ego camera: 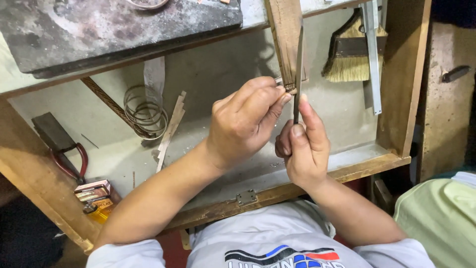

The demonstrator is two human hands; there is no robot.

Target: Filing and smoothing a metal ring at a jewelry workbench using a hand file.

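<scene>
My left hand (246, 119) pinches a small metal piece (280, 81) and presses it against the tip of a wooden bench peg (285, 34) that sticks out over the drawer. My right hand (303, 146) grips a thin dark file (298, 69), held almost upright, its blade resting against the small piece at the peg. The piece is mostly hidden by my left fingers.
An open wooden drawer (347, 164) lies below, holding wire rings (146, 111), thin wooden strips (171, 129), red-handled pliers (69, 161), small boxes (94, 196), a hand brush (349, 52) and a metal ruler (373, 54). A dark slab (109, 30) sits on the bench top. A light green cloth (441, 218) lies at right.
</scene>
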